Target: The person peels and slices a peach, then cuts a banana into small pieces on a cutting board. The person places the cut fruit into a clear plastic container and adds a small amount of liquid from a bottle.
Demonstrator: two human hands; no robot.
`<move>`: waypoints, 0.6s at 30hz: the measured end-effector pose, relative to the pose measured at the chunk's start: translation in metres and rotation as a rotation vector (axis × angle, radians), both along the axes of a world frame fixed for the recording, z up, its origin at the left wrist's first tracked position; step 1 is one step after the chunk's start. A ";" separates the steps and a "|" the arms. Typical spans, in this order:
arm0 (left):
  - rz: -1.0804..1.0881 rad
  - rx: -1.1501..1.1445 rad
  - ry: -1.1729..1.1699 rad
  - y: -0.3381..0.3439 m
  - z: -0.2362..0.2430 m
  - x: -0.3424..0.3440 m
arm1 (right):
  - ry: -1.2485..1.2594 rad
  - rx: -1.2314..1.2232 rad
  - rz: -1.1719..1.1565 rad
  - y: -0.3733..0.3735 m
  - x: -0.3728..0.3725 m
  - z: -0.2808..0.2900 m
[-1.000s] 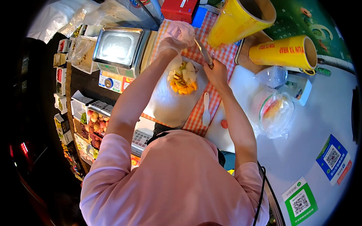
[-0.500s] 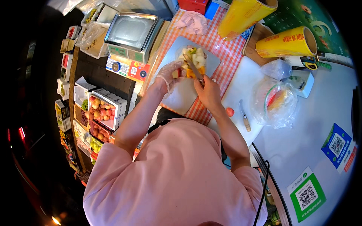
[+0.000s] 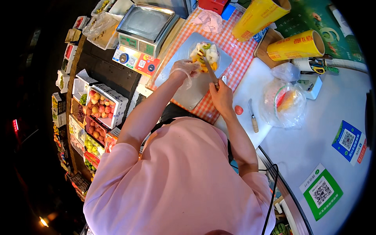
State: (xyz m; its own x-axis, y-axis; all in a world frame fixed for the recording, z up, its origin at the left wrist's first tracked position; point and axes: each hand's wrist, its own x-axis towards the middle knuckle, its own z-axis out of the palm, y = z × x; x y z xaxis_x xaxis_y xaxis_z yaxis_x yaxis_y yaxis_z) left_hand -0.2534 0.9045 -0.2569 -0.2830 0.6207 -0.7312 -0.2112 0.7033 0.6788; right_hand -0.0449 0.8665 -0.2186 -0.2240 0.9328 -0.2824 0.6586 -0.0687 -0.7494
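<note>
A clear container of cut fruit, with white, green and orange pieces, sits on the grey cutting board. My right hand grips a knife by its handle, its blade reaching over the fruit. My left hand, in a clear plastic glove, is at the container's near left side. Its fingers are curled together, and whatever lies between them is hidden.
A red-checked cloth lies under the board. To the left stands a scale. On the right are a white board with a second knife, a bagged melon piece and yellow wrap rolls. Fruit boxes line the far left.
The whole view has shifted a little. The piece that showed at my left fingers is no longer visible there. The knife blade has turned slightly, still over the fruit.
</note>
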 end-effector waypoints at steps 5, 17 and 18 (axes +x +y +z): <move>0.082 0.081 -0.012 -0.021 -0.006 -0.027 | 0.021 -0.097 -0.103 -0.008 0.011 0.014; 0.365 0.249 -0.498 -0.023 0.067 0.012 | 0.285 -0.087 0.068 -0.015 -0.037 0.058; 0.379 0.246 -0.496 -0.019 0.071 0.017 | 0.256 -0.007 0.096 -0.014 -0.038 0.058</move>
State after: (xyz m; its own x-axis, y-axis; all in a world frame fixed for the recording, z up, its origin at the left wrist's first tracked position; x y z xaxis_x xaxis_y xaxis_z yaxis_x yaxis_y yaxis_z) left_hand -0.2366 0.8858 -0.1859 -0.1807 0.7098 -0.6808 -0.7416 0.3563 0.5684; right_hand -0.0832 0.8526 -0.1603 -0.3764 0.9019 -0.2120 0.4514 -0.0213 -0.8921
